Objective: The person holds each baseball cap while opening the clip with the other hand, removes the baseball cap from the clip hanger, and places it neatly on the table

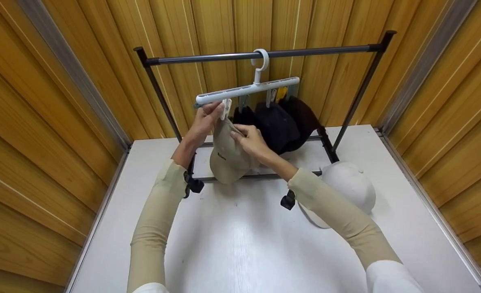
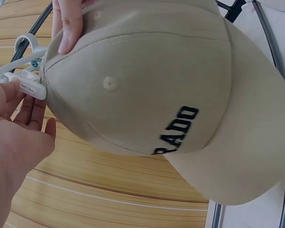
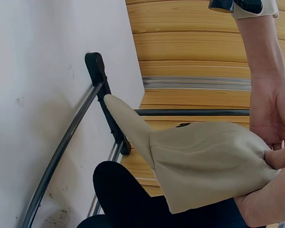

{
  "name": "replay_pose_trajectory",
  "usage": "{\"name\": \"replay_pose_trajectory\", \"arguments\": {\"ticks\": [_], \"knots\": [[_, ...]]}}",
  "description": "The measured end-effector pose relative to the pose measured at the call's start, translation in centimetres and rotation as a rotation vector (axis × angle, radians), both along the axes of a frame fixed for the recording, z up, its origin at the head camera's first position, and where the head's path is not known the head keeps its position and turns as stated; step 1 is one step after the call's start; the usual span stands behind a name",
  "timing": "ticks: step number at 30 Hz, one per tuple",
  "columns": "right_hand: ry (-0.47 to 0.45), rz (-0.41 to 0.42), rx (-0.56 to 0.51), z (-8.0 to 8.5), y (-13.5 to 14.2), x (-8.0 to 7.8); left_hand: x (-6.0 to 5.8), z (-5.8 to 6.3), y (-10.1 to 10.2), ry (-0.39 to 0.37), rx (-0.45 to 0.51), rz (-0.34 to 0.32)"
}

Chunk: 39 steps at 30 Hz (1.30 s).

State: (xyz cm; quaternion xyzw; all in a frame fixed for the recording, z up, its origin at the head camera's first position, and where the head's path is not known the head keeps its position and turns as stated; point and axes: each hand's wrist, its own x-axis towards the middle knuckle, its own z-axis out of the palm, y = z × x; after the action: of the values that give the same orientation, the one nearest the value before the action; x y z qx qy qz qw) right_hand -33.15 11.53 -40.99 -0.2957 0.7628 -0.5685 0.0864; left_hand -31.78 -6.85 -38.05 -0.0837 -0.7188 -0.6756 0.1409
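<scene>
A beige baseball cap [image 1: 229,152] with dark lettering hangs brim down below the left part of a white clip hanger [image 1: 240,92]. My left hand [image 1: 206,121] pinches a white clip [image 2: 32,87] at the edge of the cap's crown; in the left wrist view the clip meets the fabric. With thumb and fingers, my right hand [image 1: 251,140] grips the crown of the cap. In the right wrist view the brim points away from the hand, and the fingertips are partly hidden by fabric.
The hanger hooks over the bar of a black metal rack [image 1: 317,52]. Dark caps [image 1: 279,126] hang from clips just right of the beige one. A white cap [image 1: 348,185] lies on the white table [image 1: 232,244] by my right forearm. Wood-panelled walls surround the table.
</scene>
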Motion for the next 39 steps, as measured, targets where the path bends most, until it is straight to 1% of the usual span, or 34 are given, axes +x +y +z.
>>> {"name": "replay_pose_trajectory", "arguments": {"ticks": [4, 7, 11, 15, 18, 20, 23, 28, 31, 35, 39], "knots": [[-0.040, 0.025, 0.029, -0.4, 0.0, 0.2, 0.0, 0.2, 0.0, 0.003, 0.026, -0.004], [-0.072, 0.044, 0.031, -0.7, -0.1, 0.4, 0.0, 0.3, 0.0, 0.008, 0.026, -0.016], [-0.108, 0.069, 0.026, -0.8, 0.1, 0.9, 0.1, 0.4, 0.0, -0.021, 0.012, -0.013], [-0.147, 0.072, 0.035, -0.6, 0.4, 1.4, 0.2, 0.5, 0.0, -0.066, 0.022, 0.025], [-0.177, 0.067, 0.033, -0.4, 0.8, 1.8, 0.2, 0.6, 0.0, -0.083, 0.037, 0.060], [-0.191, 0.068, 0.025, -0.4, 1.2, 2.0, 0.3, 0.7, 0.1, -0.086, 0.029, 0.078], [-0.195, 0.076, 0.007, -0.4, 1.7, 2.3, 0.5, 0.9, 0.2, -0.073, -0.025, 0.096], [-0.182, 0.102, -0.009, -0.4, 3.0, 2.8, 0.9, 0.8, 0.4, -0.055, -0.150, 0.127], [-0.195, 0.111, -0.015, -0.2, 4.1, 3.1, 1.3, 0.5, 0.3, -0.057, -0.234, 0.143], [-0.222, 0.097, -0.015, 0.3, 5.7, 3.3, 1.7, -0.1, 0.1, -0.045, -0.346, 0.155], [-0.219, 0.081, -0.008, 0.7, 7.3, 3.4, 1.9, -0.6, -0.3, -0.014, -0.405, 0.158]]}}
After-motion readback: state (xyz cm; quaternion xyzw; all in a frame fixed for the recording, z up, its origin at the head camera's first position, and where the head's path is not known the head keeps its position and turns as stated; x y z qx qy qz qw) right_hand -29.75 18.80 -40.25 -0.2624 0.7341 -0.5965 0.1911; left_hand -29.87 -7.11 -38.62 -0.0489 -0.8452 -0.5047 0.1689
